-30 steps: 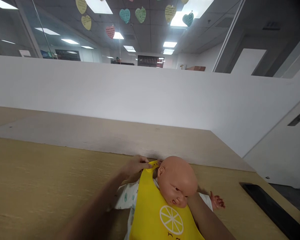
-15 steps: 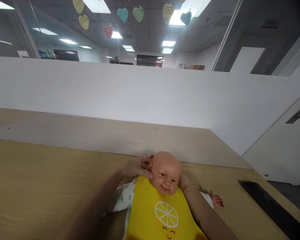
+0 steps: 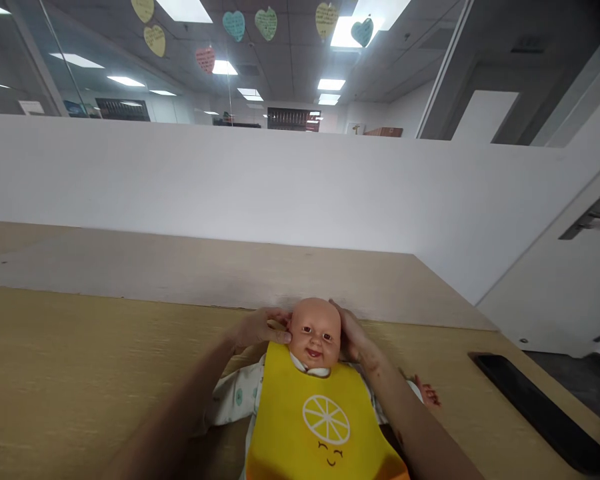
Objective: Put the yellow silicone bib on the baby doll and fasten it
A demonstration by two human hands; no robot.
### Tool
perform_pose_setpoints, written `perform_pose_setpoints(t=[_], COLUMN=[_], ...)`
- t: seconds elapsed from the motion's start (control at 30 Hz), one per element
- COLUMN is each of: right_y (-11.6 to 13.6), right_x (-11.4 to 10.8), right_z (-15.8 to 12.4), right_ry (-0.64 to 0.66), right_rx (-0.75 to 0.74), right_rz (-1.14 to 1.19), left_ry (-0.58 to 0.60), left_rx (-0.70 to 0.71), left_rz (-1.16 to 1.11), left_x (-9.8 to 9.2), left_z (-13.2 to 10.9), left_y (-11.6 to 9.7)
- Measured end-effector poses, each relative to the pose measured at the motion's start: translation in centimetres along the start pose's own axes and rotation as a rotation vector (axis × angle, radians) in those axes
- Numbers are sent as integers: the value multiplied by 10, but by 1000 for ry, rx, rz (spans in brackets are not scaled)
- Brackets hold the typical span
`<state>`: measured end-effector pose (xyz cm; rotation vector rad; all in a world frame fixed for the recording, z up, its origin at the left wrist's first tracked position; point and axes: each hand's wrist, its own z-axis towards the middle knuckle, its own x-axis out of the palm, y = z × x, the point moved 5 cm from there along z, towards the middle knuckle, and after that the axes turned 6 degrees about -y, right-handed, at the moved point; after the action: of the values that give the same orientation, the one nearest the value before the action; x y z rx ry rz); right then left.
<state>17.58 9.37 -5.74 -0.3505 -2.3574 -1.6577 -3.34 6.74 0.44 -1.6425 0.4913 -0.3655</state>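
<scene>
Partly cut off: bib (image 3: 325, 427) | left hand (image 3: 259, 328), right hand (image 3: 349, 331) cup doll's head (image 3: 315, 332)

Count of items in view:

- Person's hands: 2, one left hand (image 3: 261, 328) and one right hand (image 3: 350, 331).
- Baby doll (image 3: 315, 333): 1, with 1 doll hand (image 3: 427, 392) showing at right.
- Yellow bib (image 3: 325, 420): 1.
- Table (image 3: 80, 353): 1.
- Black slab (image 3: 540, 407), near right: 1.
- Door handle (image 3: 587, 217), right: 1.
- Paper hearts (image 3: 265, 23), far overhead: 7, comprising 3 yellow, 2 teal, 1 green, 1 pink.
</scene>
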Motion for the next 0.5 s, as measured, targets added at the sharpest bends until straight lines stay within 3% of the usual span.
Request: perform_pose_setpoints(t=[0.5], right_y=[-10], right_x=[-8], right_z=[17], right_ry=[-94], right_rx=[-211], right_rz=[-165], left_ry=[57], left_rx=[-38], left_rz=[110], left_x=[-2], left_z=[-2], left_y=[4])
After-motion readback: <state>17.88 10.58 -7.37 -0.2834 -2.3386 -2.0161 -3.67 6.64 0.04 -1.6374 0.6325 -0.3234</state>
